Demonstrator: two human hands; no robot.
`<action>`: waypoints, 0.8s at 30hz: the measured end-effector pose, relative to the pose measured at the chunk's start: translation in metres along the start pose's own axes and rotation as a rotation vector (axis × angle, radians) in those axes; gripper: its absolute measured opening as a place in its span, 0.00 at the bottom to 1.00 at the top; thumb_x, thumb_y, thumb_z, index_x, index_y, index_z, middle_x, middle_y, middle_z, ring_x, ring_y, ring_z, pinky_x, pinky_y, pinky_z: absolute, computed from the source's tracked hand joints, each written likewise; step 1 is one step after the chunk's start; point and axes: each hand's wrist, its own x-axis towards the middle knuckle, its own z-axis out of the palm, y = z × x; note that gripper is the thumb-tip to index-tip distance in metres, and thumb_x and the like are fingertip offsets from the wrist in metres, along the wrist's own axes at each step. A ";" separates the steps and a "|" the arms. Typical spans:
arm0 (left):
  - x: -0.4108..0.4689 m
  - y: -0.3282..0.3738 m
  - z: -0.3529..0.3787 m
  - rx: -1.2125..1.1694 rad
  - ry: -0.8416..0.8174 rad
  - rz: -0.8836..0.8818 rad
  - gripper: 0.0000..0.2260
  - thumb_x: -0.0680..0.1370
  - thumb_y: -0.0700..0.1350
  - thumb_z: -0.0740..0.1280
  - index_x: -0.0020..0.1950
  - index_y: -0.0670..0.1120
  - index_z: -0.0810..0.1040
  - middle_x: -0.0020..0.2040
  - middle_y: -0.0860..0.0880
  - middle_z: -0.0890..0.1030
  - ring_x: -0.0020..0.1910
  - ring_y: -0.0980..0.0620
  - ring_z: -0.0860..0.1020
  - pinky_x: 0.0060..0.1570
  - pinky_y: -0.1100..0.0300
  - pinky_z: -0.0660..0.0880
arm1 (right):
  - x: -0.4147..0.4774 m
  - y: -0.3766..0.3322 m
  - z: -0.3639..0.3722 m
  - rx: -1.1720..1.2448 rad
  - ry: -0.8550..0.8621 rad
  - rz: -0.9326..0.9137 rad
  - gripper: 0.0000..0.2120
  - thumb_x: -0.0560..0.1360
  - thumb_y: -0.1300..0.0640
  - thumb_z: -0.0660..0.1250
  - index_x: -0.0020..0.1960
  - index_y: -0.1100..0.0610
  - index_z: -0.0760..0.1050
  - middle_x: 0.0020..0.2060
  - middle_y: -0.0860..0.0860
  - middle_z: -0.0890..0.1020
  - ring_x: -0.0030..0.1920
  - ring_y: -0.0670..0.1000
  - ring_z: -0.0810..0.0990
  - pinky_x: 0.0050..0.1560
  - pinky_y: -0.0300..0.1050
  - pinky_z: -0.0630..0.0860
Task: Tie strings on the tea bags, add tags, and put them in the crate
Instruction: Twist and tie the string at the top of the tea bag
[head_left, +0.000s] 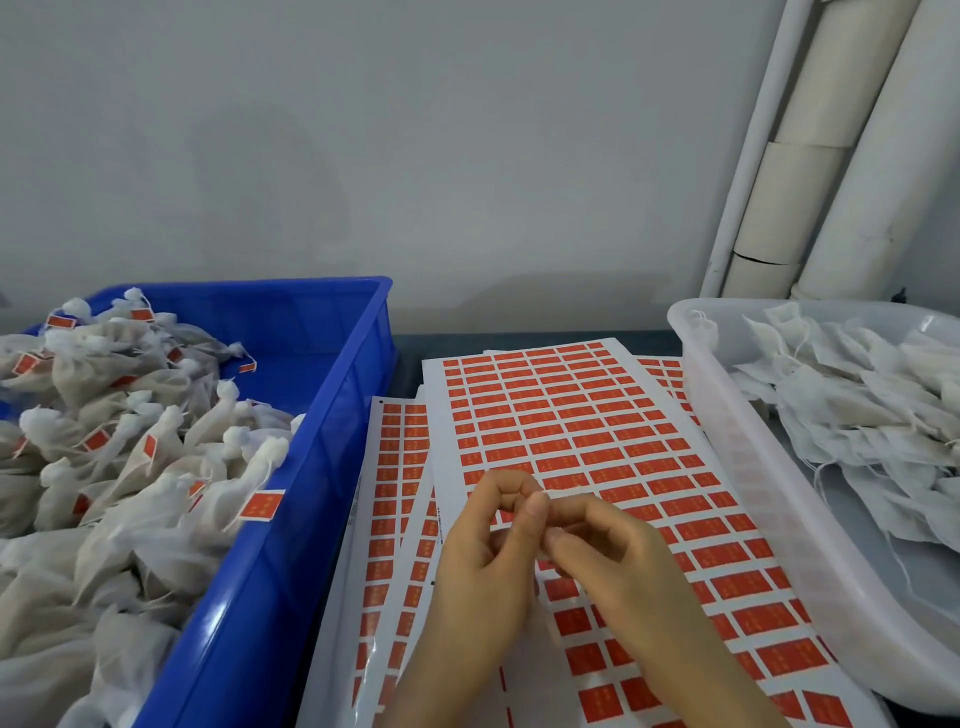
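Observation:
My left hand (483, 540) and my right hand (608, 545) meet fingertip to fingertip above the top sheet of red tag stickers (587, 447). Their fingers are curled together; whatever they pinch is too small to make out. A blue crate (332, 395) on the left holds several tied tea bags (135, 457) with red tags. On the right, a white tray (737, 447) carries a heap of flat tea bags with loose strings (857, 410) and no tags.
More sticker sheets (395, 467) lie stacked under the top one, between crate and tray. A grey wall rises behind the table. White pipes (831, 156) stand in the back right corner.

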 end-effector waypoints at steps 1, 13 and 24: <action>0.000 -0.001 -0.001 -0.019 -0.002 -0.002 0.09 0.71 0.55 0.62 0.45 0.52 0.76 0.38 0.55 0.81 0.40 0.57 0.80 0.36 0.69 0.76 | 0.000 -0.001 -0.001 0.004 -0.003 0.010 0.06 0.74 0.54 0.66 0.41 0.43 0.76 0.38 0.32 0.80 0.43 0.35 0.79 0.37 0.23 0.72; 0.002 0.003 -0.007 -0.061 -0.123 -0.098 0.09 0.70 0.54 0.63 0.42 0.60 0.82 0.42 0.59 0.83 0.45 0.61 0.80 0.37 0.72 0.75 | 0.003 -0.002 -0.014 0.272 -0.236 0.213 0.15 0.63 0.40 0.67 0.48 0.42 0.81 0.44 0.46 0.84 0.47 0.46 0.82 0.54 0.43 0.76; -0.005 0.003 -0.001 0.107 -0.318 -0.201 0.17 0.69 0.63 0.61 0.53 0.57 0.68 0.31 0.58 0.78 0.29 0.63 0.75 0.31 0.73 0.71 | 0.002 -0.010 -0.018 0.648 0.023 0.229 0.09 0.67 0.54 0.65 0.38 0.56 0.82 0.28 0.53 0.75 0.29 0.48 0.73 0.39 0.43 0.77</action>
